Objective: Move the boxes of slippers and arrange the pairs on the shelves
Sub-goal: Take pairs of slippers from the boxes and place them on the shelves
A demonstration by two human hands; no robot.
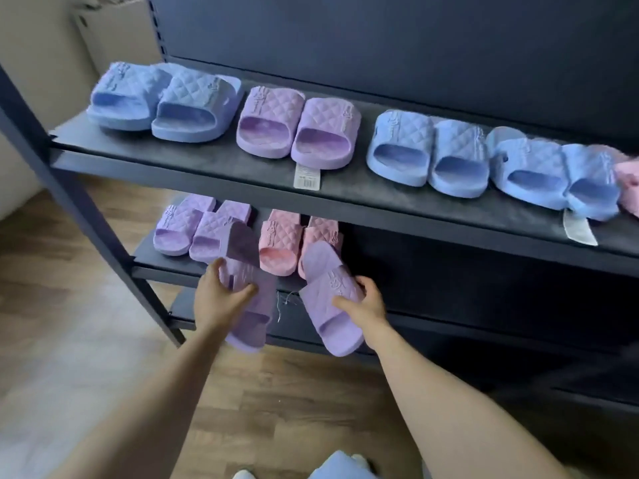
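Slippers of one lilac pair are in hand, one each: the left hand (221, 299) grips the left slipper (254, 323) across its quilted strap, fingers curled round the edge, and the right hand (364, 304) holds the right slipper (323, 271) at the strap, thumb on top. Both hang tilted in the air just in front of the lower shelf (152, 259), heel ends lowest, resting on nothing. On that shelf a lilac pair (193, 229) and a pink pair (294, 240) stand side by side; the space to their right is in shadow. The upper shelf (207, 160) carries blue pairs (162, 102) among others, with a paper tag (306, 176) lying in front. No box is in view. These look like moulded foam: light, springy, a little grippy rather than slick, and unlikely to break if dropped. The strap seems the natural hold, stiff enough to carry the sole with it; a squeeze there would probably dent and spring back. A thin thread (285, 300) dangles between the two, so they may be tied and best set down together.
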